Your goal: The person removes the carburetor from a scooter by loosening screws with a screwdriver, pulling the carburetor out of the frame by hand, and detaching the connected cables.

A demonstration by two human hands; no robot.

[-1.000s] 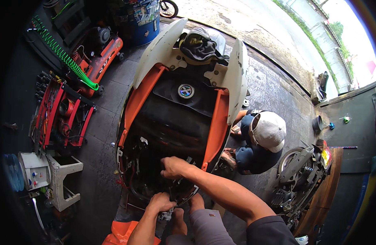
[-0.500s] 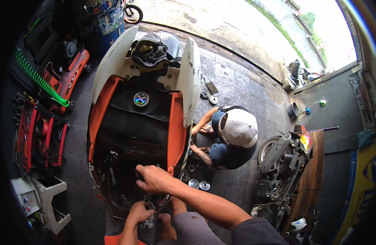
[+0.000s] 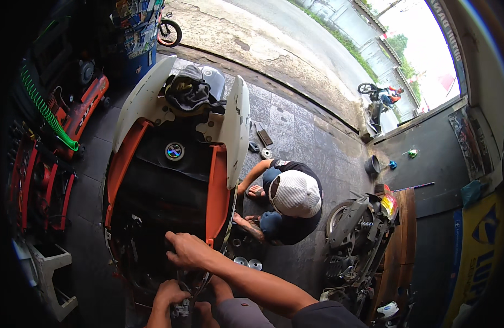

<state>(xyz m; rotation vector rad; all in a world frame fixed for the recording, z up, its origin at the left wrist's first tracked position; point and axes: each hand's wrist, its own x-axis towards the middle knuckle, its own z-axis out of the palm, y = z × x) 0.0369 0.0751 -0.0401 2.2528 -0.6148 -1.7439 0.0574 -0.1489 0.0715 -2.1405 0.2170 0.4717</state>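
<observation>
Left grip (image 3: 171,295) is sitting low at the near end of the bike body (image 3: 170,188), fingers bent, with a small silver metal part (image 3: 181,310) showing right by the fingertips; can't tell if it's actually clamping that. Right grip (image 3: 189,251) is hanging just ahead and slightly to the right, over the dark open bay (image 3: 145,259), fingers curled, and the bay's shadow is hiding whatever might be in them, so can't tell there either. Basically the bike body is lying right under and ahead of both, stretching away. Orange rails (image 3: 222,191) are running up its sides, a round shiny emblem (image 3: 175,151) is sitting between them, and farther up white side panels (image 3: 238,131) are flanking a bunched dark cloth (image 3: 189,94). Off right, a co-worker (image 3: 295,210) in a pale cap is crouching beside the bike, two silver cups (image 3: 255,264) resting nearby. Farther right, a half-stripped motorcycle (image 3: 350,235) is standing. Way up front, a blue drum (image 3: 142,61) is standing near a bicycle wheel (image 3: 169,34).
</observation>
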